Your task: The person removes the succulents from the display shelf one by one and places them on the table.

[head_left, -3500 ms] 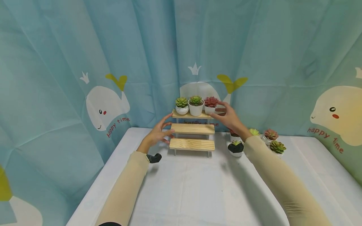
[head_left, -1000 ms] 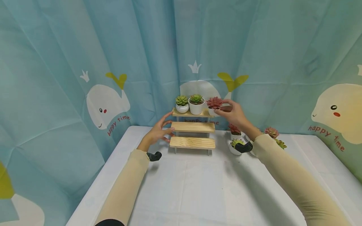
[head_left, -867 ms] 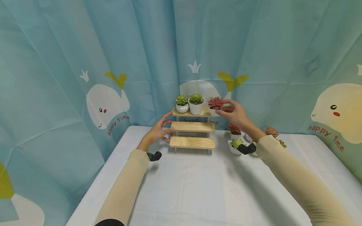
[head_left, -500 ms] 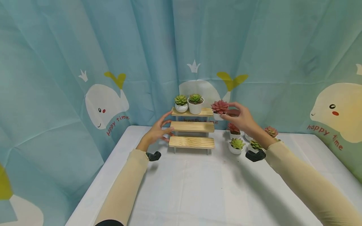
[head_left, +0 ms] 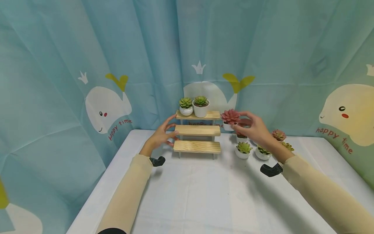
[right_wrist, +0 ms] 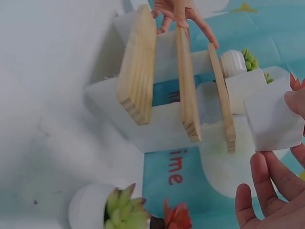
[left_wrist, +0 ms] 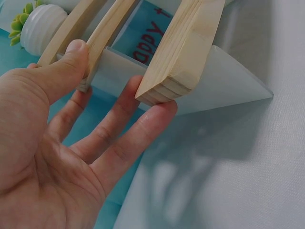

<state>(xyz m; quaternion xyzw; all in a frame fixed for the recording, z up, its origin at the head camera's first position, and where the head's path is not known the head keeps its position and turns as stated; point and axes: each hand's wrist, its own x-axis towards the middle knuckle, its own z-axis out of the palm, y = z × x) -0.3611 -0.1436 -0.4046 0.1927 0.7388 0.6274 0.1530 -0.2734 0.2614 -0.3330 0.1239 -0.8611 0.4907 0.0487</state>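
Note:
A three-tier wooden shelf (head_left: 197,130) stands at the back of the white table (head_left: 204,195). My left hand (head_left: 169,130) rests on its left end. In the left wrist view the left hand (left_wrist: 119,90) lays its thumb on the middle plank's end and straight fingers against the lowest plank (left_wrist: 183,52). My right hand (head_left: 238,125) holds a red succulent in a white pot (head_left: 230,118) in the air, just right of the shelf and slightly below its top tier. The right wrist view shows the square white pot (right_wrist: 269,117) between thumb and fingers. Two green succulents (head_left: 185,106) (head_left: 201,104) stand on the top tier.
Several small potted succulents (head_left: 243,149) (head_left: 263,152) (head_left: 279,135) sit on the table right of the shelf, below my right hand. A blue whale-print curtain (head_left: 102,107) hangs close behind and along both sides. The table's front half is plain white cloth.
My right hand lifted the red succulent off the right end of the top tier and carried it right and slightly down. The left hand stayed on the shelf's left end.

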